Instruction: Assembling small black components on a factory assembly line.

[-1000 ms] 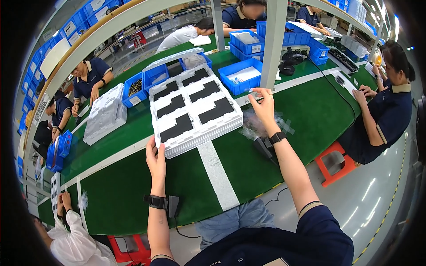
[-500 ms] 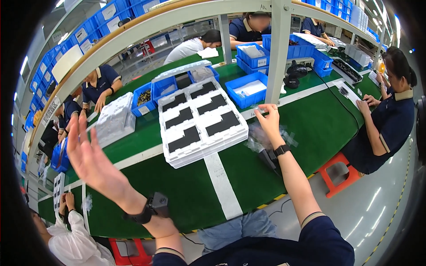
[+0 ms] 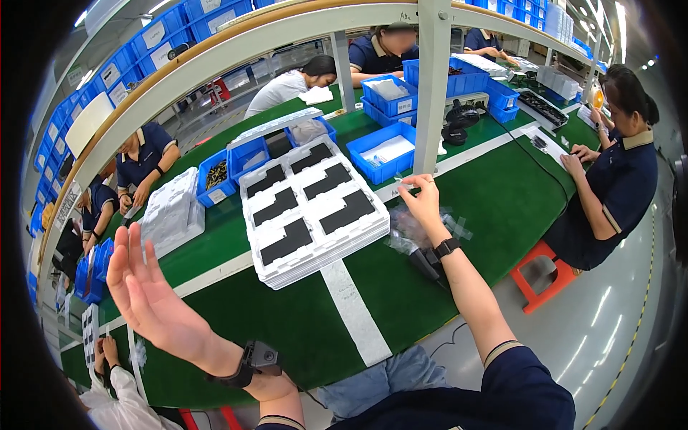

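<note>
Left hand (image 3: 147,290) raised in the air, palm open and facing inward, fingers spread and pointing up, forearm angled up from the lower edge with a dark band around the wrist. Right arm stretched forward, dark band on its wrist too, right hand (image 3: 424,204) held out with fingertips (image 3: 410,183) pinched lightly together, dark short sleeve at the upper arm

Tray stack (image 3: 315,211) on table (image 3: 287,322), bins (image 3: 390,150) behind, bags (image 3: 408,229) right.

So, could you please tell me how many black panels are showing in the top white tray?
6, in two columns on the white tray: left column at; right column at. Trays stacked beneath may hide more.
</note>
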Action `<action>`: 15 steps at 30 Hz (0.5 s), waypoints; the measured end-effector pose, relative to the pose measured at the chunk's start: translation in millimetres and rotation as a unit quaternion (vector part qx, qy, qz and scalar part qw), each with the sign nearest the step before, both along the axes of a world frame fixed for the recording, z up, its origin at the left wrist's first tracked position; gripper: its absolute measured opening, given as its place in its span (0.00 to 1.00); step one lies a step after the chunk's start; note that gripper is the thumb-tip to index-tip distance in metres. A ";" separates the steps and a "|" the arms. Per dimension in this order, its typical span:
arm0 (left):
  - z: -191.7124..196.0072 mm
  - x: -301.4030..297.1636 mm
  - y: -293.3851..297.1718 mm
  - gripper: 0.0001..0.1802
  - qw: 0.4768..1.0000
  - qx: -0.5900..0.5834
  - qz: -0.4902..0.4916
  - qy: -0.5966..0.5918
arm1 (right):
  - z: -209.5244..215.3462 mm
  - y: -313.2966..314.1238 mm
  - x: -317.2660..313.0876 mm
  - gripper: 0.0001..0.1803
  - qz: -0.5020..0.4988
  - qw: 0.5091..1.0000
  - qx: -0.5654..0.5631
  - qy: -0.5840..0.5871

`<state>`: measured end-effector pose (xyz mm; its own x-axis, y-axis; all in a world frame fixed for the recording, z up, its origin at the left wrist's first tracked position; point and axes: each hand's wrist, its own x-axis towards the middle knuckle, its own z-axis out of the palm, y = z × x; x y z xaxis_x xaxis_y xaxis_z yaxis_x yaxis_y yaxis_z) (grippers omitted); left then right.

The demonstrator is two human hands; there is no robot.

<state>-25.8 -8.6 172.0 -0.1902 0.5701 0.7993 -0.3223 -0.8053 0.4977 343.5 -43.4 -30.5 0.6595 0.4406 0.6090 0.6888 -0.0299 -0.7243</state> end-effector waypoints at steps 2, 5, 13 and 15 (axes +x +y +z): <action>0.1 -4.9 -0.6 0.18 1.000 -0.003 -0.001 -0.006 | 3.5 0.9 -6.3 0.11 -0.004 0.999 0.026 0.032; 1.8 -15.1 -3.8 0.19 0.999 0.022 -0.004 -0.032 | 3.4 1.7 -7.1 0.10 -0.007 1.000 0.024 0.019; 6.6 -21.4 -13.0 0.20 0.997 -0.004 0.026 -0.076 | 4.9 -1.7 -4.5 0.09 -0.009 1.000 0.005 0.013; 7.8 -25.5 -17.2 0.19 0.994 -0.020 0.032 -0.100 | 7.9 -3.0 -8.2 0.08 -0.023 0.999 0.011 0.028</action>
